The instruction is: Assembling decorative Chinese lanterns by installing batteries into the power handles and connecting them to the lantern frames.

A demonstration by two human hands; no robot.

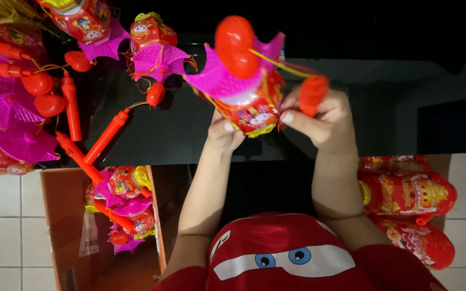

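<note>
Held item: a toy lantern (252, 105) with a red printed body, gold trim and a magenta fan-shaped top, raised above the dark surface (168, 134) and tilted, its red top knob (235, 46) pointing away from the person.
Left hand (223, 132): under the lantern's lower left edge, fingers closed against the body; judged to be steadying it so the other hand can work.
Right hand (322, 121): at the lantern's right side, fingers pinched together on a small red heart-shaped piece (313, 94) just beside the body; a thin yellow cord (281, 63) runs from the top toward this piece.
Grip logic: the lantern is kept clear of the surface, probably so the cord and hanging piece stay free and in view.
Finished pile: more lanterns with red stick handles (106, 134) lie crowded at the far left of the surface, tops and cords overlapping.
Box: an open cardboard box (60, 215) on the tiled floor (1, 226) at the person's left holds further lanterns, within easy reach.
Right stack: red printed lantern bodies (405, 194) lie on their sides at the person's right, below the surface edge.
Clothing: a red garment with cartoon eyes (281, 258) fills the lower frame.
</note>
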